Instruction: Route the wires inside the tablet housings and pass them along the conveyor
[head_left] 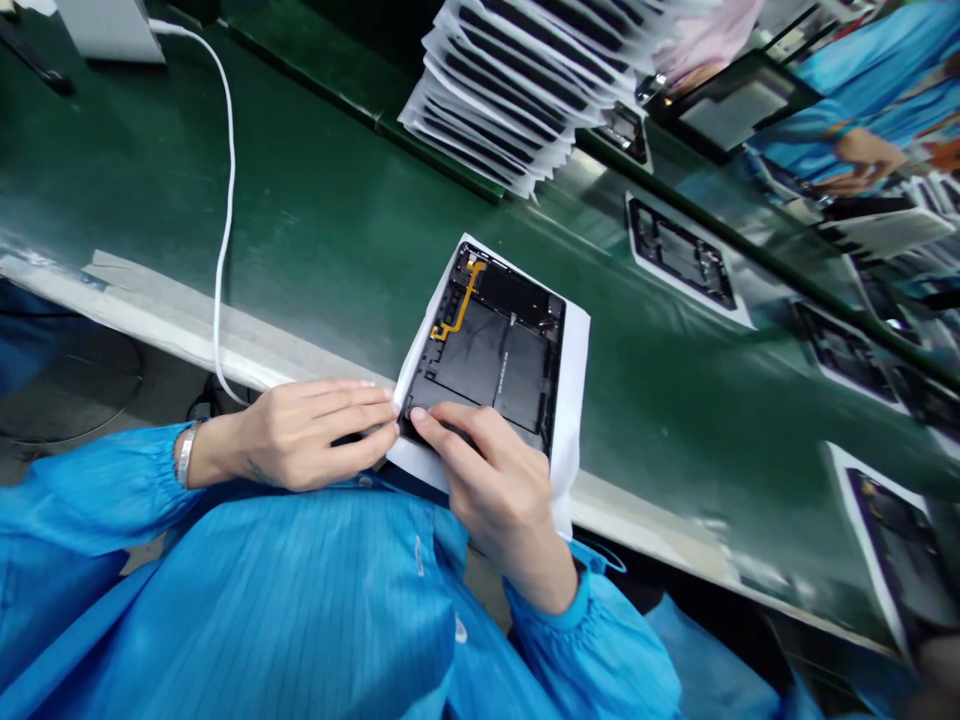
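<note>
A black device shell (487, 350) with an orange flex cable (466, 305) along its upper left lies on a white sheet (572, 370) at the bench edge. My left hand (319, 430) is stretched out flat, its fingertips at the shell's lower left edge. Over the lower part of the shell is my right hand (495, 470), thumb and index fingertip pressed down close together at the lower left corner. Whatever lies under those fingertips is too small to make out.
A tall stack of white sheets with dark parts (517, 90) stands at the top centre. A white cable (229, 200) runs down the left. More shells on sheets (682, 255) line the belt at right, where a co-worker's hand (866, 155) shows.
</note>
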